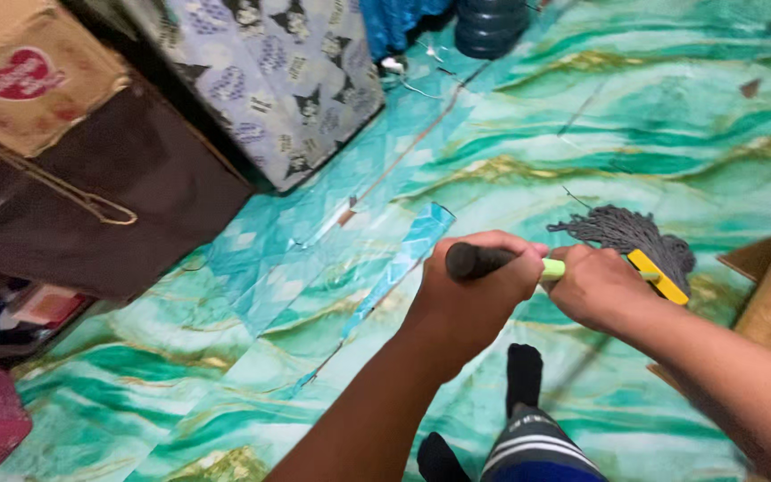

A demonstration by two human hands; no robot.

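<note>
Mopping looks under way, with left hand (475, 286) and right hand (595, 286) both clenched on the mop handle (553, 268), the grey mop head (631, 234) resting on the green floor (510, 134) just beyond them, no wet streaks discernible.

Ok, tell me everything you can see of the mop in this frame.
The mop has a grey string head spread on the green marbled floor covering, a yellow clamp, a yellow-green shaft and a black grip end. It slants down away from the person. The left hand wraps the black end; the right hand grips the shaft lower, nearer the head.
</note>
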